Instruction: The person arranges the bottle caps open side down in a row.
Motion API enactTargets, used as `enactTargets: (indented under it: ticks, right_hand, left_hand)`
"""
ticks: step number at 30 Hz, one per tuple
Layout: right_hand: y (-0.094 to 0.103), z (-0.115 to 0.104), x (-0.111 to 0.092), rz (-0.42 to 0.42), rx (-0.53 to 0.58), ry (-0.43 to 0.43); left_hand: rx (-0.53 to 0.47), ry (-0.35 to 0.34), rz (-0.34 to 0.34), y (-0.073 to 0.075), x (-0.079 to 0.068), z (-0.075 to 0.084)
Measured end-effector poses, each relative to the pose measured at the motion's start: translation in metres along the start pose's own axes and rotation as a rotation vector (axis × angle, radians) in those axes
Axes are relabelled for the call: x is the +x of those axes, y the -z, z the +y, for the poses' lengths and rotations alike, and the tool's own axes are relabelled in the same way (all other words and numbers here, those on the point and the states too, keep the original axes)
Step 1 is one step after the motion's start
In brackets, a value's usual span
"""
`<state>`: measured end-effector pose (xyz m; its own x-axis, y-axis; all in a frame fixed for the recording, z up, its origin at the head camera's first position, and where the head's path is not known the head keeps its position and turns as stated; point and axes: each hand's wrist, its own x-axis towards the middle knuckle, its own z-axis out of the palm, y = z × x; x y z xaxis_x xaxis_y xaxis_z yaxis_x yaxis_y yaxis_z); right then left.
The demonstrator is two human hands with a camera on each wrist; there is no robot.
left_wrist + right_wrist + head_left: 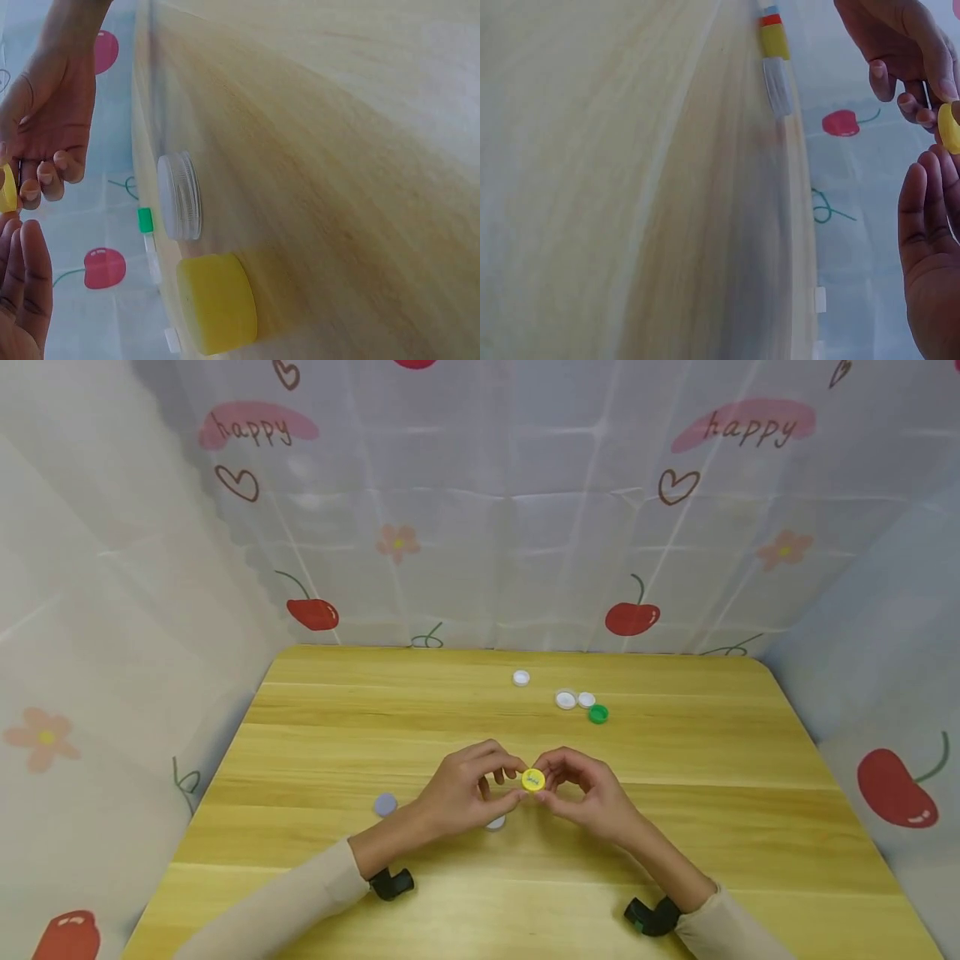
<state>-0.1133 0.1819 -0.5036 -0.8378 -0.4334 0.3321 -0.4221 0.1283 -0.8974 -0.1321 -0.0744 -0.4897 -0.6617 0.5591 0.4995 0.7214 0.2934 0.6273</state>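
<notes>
Overall, a printed curtain (495, 568) rises past the far edge of the wooden table (712, 752). Above it, about midway between its left and right edges, my left hand (457, 785) and right hand (603, 802) pinch a yellow cap (533, 780) from opposite sides, each thumb and forefinger parted no wider than the cap. From my left wrist I see a yellow round block (217, 304) on the table, a clear-walled lid (180, 196) near it. A lilac disc (386, 804) lies beside my left forearm (390, 842), toward the table's left edge. Right of centre, toward the far edge, a clear-rimmed lid (566, 699), a green cap (597, 714) and a white cap (587, 700) sit close together.
</notes>
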Motion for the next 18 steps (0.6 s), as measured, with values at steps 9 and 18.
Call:
enactTargets:
  ticks: [9,18]
  right_hand:
    - [0.0035,0.0029,0.0017,-0.042,-0.152,0.104]
    - [0.0037,0.001,-0.0028,-0.215,-0.474,-0.058]
  left_hand:
    - [0.046,-0.054,-0.041,0.0008,-0.001,-0.0037]
    - [0.312,0.032,-0.324,-0.0077,-0.007,-0.0064]
